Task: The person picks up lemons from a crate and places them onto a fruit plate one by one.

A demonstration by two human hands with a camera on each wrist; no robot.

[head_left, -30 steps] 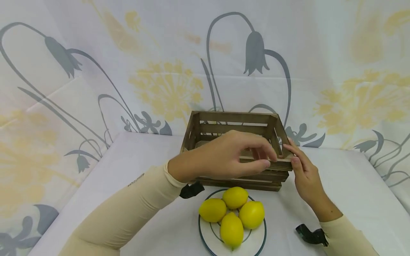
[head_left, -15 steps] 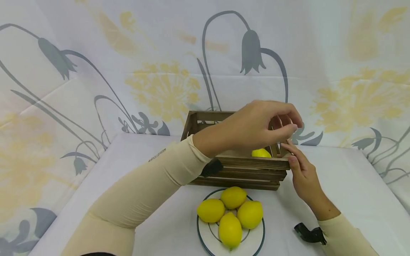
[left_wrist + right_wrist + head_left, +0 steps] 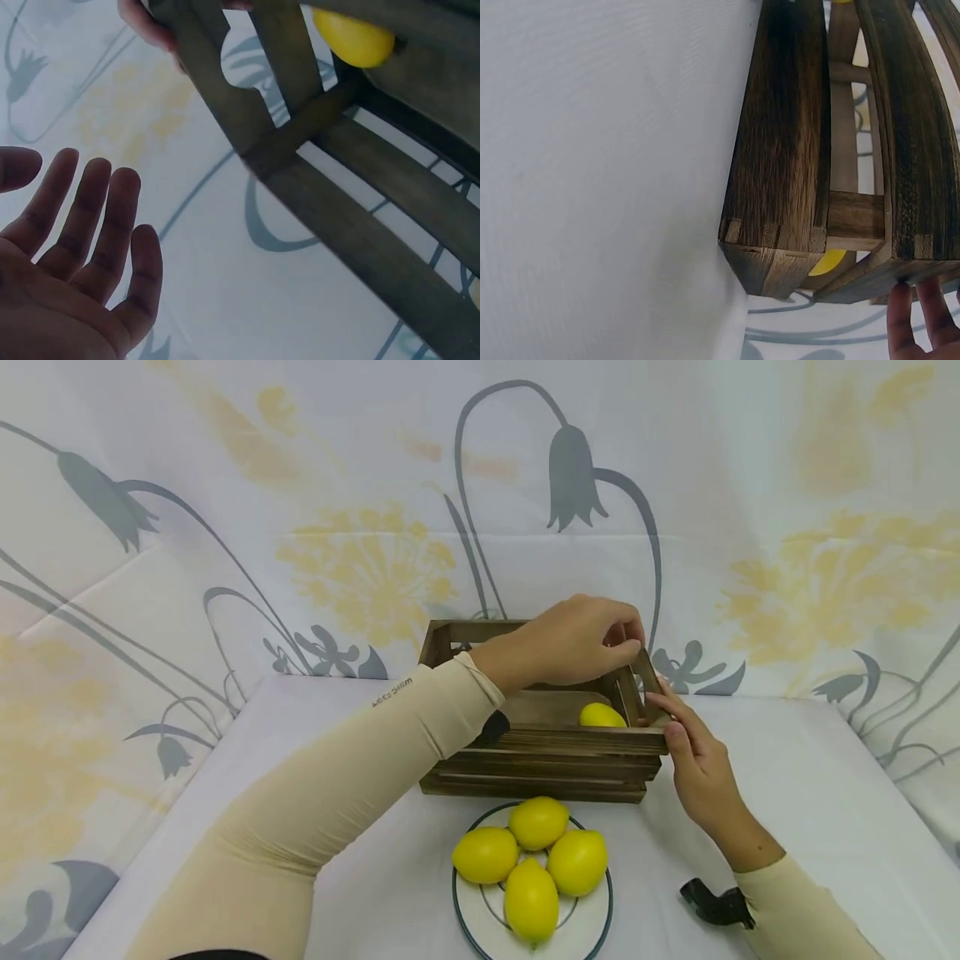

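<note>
A brown slatted wooden crate [image 3: 555, 768] stands on the white cloth. Inside, near its right end, lies one yellow lemon [image 3: 602, 715]. My right hand [image 3: 701, 764] grips the crate's right end at the front corner, thumb toward the front. In the right wrist view its fingers [image 3: 911, 322] touch the end board from outside. My left hand [image 3: 588, 639] hovers over the crate's right back part and holds nothing. The left wrist view shows that hand [image 3: 82, 270] with its fingers extended, apart from the slats.
In front of the crate sits a white plate [image 3: 577, 931] with a dark rim, bearing several lemons [image 3: 531, 900]. A patterned cloth [image 3: 375, 560] hangs behind. A black curved piece [image 3: 716, 906] sits by my right sleeve.
My left hand rose from low over the crate, swung right past its end, then came back left. The lemon inside came into view. My right hand kept its hold on the crate.
</note>
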